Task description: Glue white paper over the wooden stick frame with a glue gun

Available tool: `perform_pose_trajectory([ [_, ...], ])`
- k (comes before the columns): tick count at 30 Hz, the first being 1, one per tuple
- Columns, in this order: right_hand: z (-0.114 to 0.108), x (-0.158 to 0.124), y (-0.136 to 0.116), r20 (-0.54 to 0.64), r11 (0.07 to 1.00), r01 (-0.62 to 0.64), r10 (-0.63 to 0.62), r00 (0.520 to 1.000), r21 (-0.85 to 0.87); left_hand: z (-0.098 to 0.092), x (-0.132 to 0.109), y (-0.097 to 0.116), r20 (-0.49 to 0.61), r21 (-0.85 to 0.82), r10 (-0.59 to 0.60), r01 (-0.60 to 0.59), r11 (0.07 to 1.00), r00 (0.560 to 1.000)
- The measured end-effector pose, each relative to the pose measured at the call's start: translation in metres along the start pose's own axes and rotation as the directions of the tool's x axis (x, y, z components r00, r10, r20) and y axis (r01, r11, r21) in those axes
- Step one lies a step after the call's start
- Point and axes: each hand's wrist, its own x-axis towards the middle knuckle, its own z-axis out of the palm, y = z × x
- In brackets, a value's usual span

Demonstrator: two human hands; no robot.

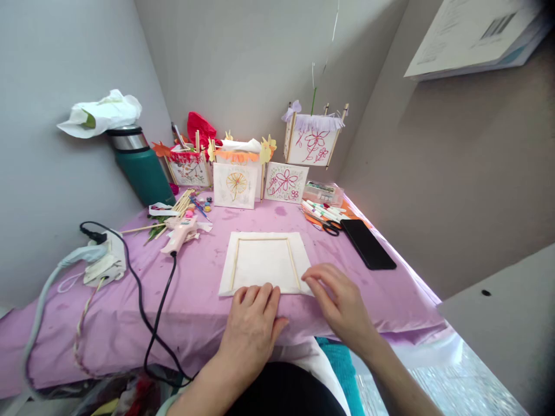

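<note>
A white sheet (pixel 265 263) lies on the pink tablecloth in front of me, with thin wooden sticks (pixel 292 263) along its far, left and right sides forming a frame. I cannot tell whether the sheet is paper or cloth. Along its near edge, which looks folded up, my left hand (pixel 254 320) lies with fingers stretched over the border. The thumb points to the right, apart from the fingers. At the near right corner, my right hand (pixel 340 300) pinches the sheet's edge between thumb and forefinger.
A pink glue gun (pixel 181 234) with a black cord lies left, near a power strip (pixel 106 260). Scissors (pixel 332 227), markers and a black phone (pixel 368 244) lie right. A green bottle (pixel 141 170), embroidered-looking panels (pixel 235 185) and decorated boxes stand at the back.
</note>
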Motion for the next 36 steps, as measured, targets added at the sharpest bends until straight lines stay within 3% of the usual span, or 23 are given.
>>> perform_pose_trajectory([
  [4, 0.016, -0.024, -0.012, 0.055, 0.974, 0.197, -0.192, 0.980, -0.112, 0.000, 0.000, 0.001, 0.006, 0.009, -0.019, 0.019, 1.000, 1.000],
  [7, 0.034, -0.030, -0.011, 0.089, 0.935, 0.282, -0.269, 0.959, -0.213, 0.000, 0.002, 0.001, 0.009, 0.017, -0.011, 0.011, 1.000, 1.000],
  [11, 0.045, -0.030, -0.002, 0.084, 0.916, 0.254, -0.239, 0.967, -0.312, 0.000, 0.003, 0.000, -0.007, 0.032, 0.003, -0.003, 0.999, 1.000],
  [18, 0.046, -0.034, 0.000, 0.057, 0.893, 0.254, -0.251, 0.966, -0.371, 0.003, 0.001, 0.002, -0.030, 0.008, -0.007, 0.007, 1.000, 1.000],
  [27, 0.036, -0.023, -0.009, 0.069, 0.924, 0.219, -0.208, 0.976, -0.315, -0.005, -0.001, -0.004, 0.026, -0.122, 0.000, 0.003, 0.993, 1.000],
  [29, 0.033, -0.016, -0.015, 0.047, 0.922, 0.244, -0.241, 0.969, -0.301, -0.010, -0.004, -0.011, -0.019, -0.224, 0.030, -0.034, 0.974, 0.999],
  [32, 0.033, -0.008, -0.022, 0.033, 0.924, 0.267, -0.269, 0.963, -0.274, -0.019, -0.010, -0.027, -0.176, -0.322, 0.031, -0.087, 0.943, 0.984],
  [34, 0.037, -0.006, -0.025, 0.064, 0.932, 0.261, -0.253, 0.965, -0.252, -0.024, -0.016, -0.040, -0.257, -0.301, -0.060, -0.021, 0.953, 0.965],
  [36, 0.043, -0.005, -0.027, 0.116, 0.937, 0.266, -0.246, 0.962, -0.225, -0.027, -0.022, -0.054, -0.258, -0.267, -0.180, 0.109, 0.957, 0.949],
])
